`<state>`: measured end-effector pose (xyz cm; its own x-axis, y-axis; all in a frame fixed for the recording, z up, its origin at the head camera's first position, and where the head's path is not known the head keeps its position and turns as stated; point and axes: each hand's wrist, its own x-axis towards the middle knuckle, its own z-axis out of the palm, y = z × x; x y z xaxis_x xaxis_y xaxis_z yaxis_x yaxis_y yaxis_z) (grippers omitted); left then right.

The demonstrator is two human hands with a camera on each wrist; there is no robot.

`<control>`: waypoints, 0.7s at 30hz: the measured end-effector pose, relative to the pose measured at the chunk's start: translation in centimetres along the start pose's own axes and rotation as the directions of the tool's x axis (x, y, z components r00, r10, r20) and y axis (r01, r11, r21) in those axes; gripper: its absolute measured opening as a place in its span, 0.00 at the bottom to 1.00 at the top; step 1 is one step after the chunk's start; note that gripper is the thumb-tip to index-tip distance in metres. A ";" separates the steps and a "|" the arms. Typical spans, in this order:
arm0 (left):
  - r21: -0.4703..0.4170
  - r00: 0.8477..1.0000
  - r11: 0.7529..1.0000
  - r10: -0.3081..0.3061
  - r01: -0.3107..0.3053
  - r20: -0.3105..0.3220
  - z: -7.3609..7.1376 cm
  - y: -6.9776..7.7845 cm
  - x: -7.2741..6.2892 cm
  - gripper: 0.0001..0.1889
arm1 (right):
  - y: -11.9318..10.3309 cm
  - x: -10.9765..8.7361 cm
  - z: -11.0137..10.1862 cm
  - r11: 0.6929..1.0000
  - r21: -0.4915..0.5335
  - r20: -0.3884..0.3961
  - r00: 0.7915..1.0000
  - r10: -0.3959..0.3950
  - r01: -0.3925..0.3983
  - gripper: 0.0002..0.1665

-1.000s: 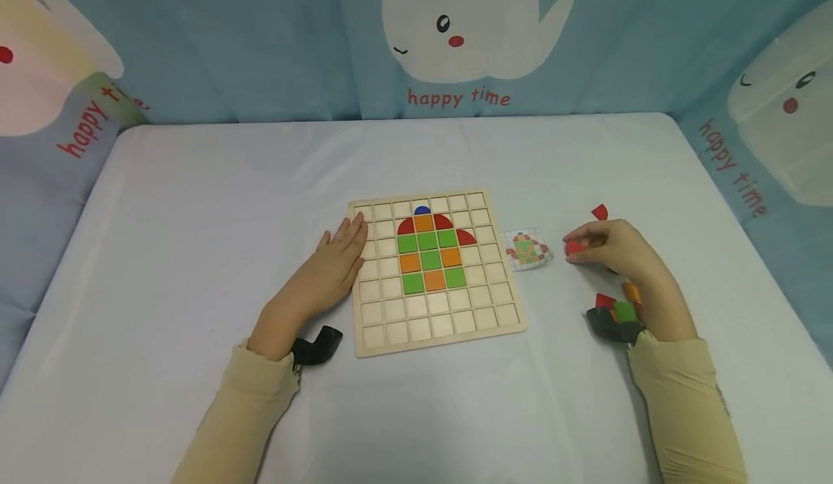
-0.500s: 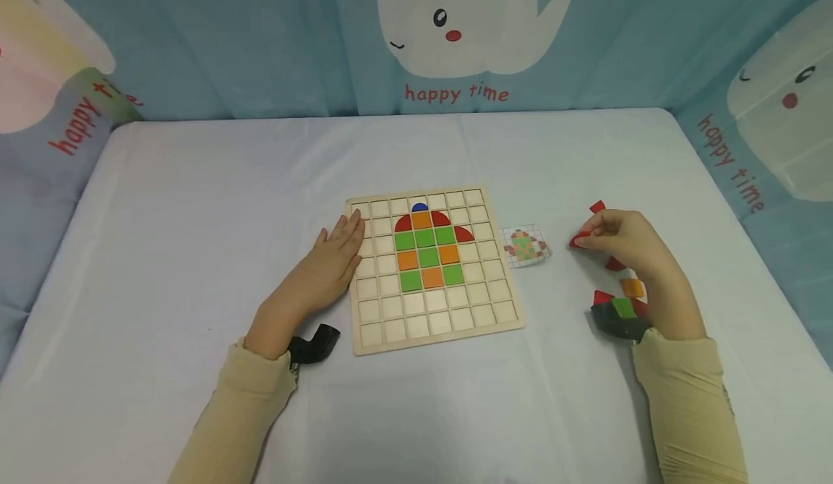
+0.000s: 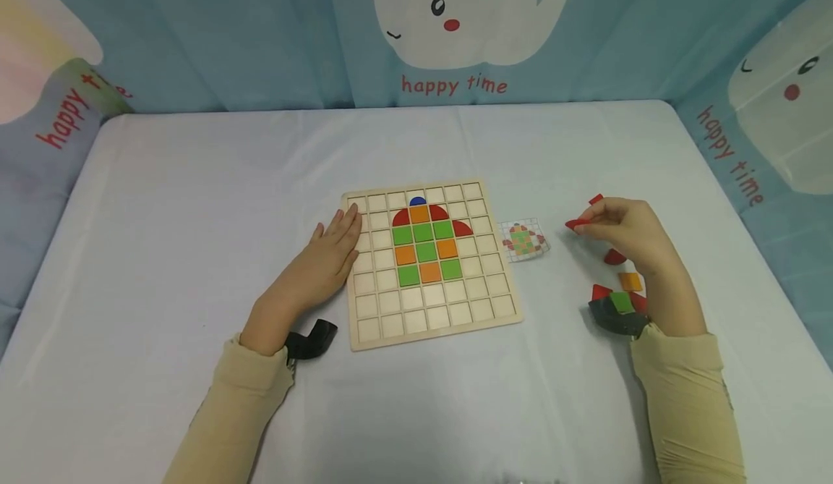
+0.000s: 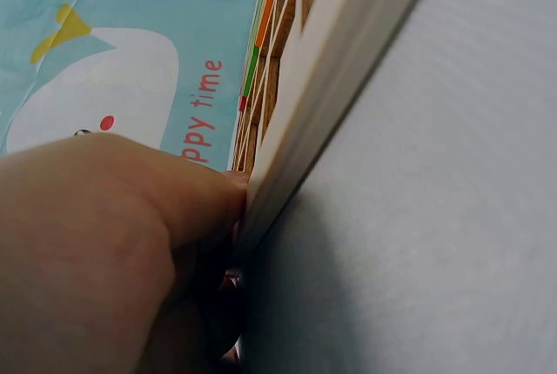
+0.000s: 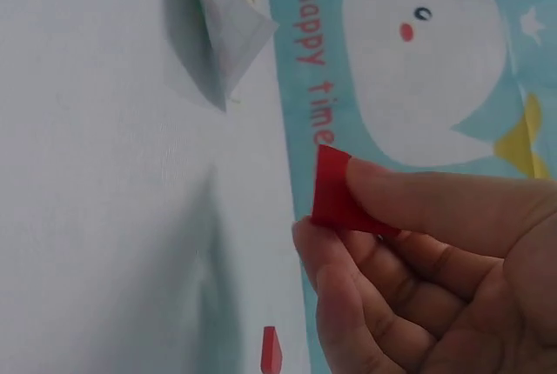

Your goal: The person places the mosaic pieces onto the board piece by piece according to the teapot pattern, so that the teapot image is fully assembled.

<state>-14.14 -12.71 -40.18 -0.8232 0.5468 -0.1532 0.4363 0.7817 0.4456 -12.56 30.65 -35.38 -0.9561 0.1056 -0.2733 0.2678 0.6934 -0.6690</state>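
My right hand [image 3: 628,236] pinches a red tile [image 5: 329,190] between thumb and fingertips, raised over the cloth to the right of the picture card [image 3: 524,241]. Part of the tile is covered by the thumb. Straight fingers of my left hand [image 3: 317,265] rest on the left edge of a square wooden grid board [image 3: 437,334]. On the board, green tiles [image 3: 426,252] and orange tiles form a block. Around its top sit red curved tiles [image 3: 463,228] and a blue half-round tile [image 3: 418,201]. The card bears a similar coloured pattern.
Beneath and beside my right hand lie loose tiles: a red one [image 3: 614,257], an orange one [image 3: 630,281], a green one [image 3: 621,302] and several other red ones. Black wrist cameras [image 3: 314,341] stick out beside both wrists. A printed curtain [image 3: 260,43] stands behind the white table.
My right hand has lifted the red tile up off the cloth and turned it, moving slightly away from me. The left hand has stayed on the board. The whole head view has shifted a little.
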 end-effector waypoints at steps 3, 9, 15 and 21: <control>0.004 1.000 1.000 0.003 -0.003 0.001 0.0 0.0 0.1 0.29 | -0.3 -0.2 0.1 1.000 0.012 -0.030 1.000 0.009 -0.009 0.18; 0.012 1.000 1.000 0.000 0.000 0.013 0.0 0.0 0.3 0.29 | -0.7 -0.4 0.3 0.999 0.038 -0.058 0.998 -0.002 0.004 0.18; 0.012 1.000 1.000 -0.005 0.004 0.015 0.0 -0.1 0.2 0.29 | -1.2 -0.3 0.7 0.999 0.037 -0.077 0.997 0.003 0.000 0.19; 0.018 1.000 1.000 -0.003 0.003 0.015 0.0 -0.1 0.1 0.29 | -2.2 -0.4 1.4 0.997 0.067 -0.048 0.998 -0.038 0.041 0.16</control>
<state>-14.24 -12.73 -40.27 -0.8190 0.5488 -0.1675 0.4406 0.7885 0.4292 -12.56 28.12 -34.78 -0.9702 0.1133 -0.2142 0.2356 0.6480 -0.7243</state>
